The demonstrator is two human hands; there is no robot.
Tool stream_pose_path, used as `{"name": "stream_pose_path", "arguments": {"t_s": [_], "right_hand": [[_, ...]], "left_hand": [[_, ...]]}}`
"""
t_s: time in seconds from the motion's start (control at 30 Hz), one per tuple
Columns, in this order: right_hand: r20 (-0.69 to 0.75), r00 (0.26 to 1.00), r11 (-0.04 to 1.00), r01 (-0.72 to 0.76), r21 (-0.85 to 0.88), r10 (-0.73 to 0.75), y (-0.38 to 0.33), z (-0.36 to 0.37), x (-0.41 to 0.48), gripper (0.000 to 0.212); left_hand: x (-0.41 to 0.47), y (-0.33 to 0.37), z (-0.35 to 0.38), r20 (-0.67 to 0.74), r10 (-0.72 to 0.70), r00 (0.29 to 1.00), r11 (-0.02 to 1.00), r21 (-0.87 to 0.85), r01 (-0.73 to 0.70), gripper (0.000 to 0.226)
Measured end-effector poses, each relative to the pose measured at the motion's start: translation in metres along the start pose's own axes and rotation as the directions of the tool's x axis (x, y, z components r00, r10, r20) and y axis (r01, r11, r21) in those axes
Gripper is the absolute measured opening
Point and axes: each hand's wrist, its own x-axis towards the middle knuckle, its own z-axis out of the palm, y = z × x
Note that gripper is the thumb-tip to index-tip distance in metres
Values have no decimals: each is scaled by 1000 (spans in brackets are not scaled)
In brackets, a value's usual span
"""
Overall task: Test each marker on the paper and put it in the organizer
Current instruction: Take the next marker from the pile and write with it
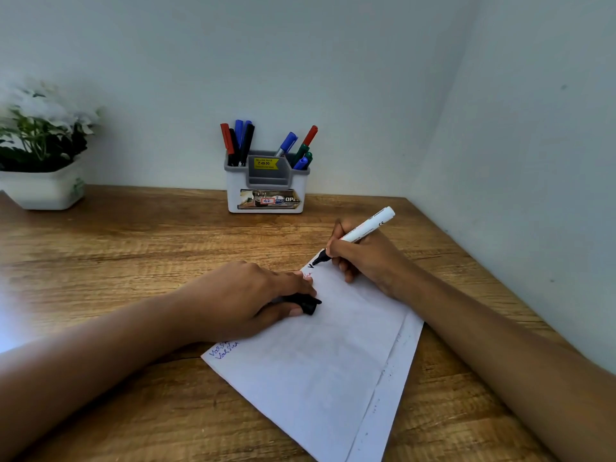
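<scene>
- Writing w/ right hand (363,258) pinched on white marker (365,228), black tip on far corner of paper (320,355)
- Pressing paper flat w/ left hand (253,301), fingers curled round black cap (308,305)
- Organizer (266,188) well apart at wall, already holding other markers
- Marker prob light, stiff, smooth: best gripped low on barrel nr tip; paper thin, slides easily w/o hold

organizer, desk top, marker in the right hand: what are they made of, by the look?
Organizer: likely moulded plastic, white body with grey rim, smooth with a slight sheen. Desk: wood-grain surface with a matte finish; solid wood or laminate, cannot tell. Marker in the right hand: smooth white barrel with printed text and a black tip end, probably plastic.
</scene>
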Motion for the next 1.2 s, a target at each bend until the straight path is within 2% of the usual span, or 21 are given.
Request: {"name": "stream_pose_path", "arguments": {"t_s": [0.67,0.83,1.03,1.2], "right_hand": [[-65,996,997,-53,50,56,0,0,2,19],[-60,997,998,-49,26,50,0,1,2,12],[-79,995,997,-63,35,66,0,1,3,18],[-79,994,997,-69,39,72,0,1,3,10]], "left_hand": [[0,0,-1,-1,-1,1000,1000,-21,0,56],[1,-1,0,13,-6,1000,1000,-2,6,57],[1,-2,1,-2,-4,1000,1000,-4,4,55],[1,-4,2,1,0,1000,1000,-25,0,53]]}}
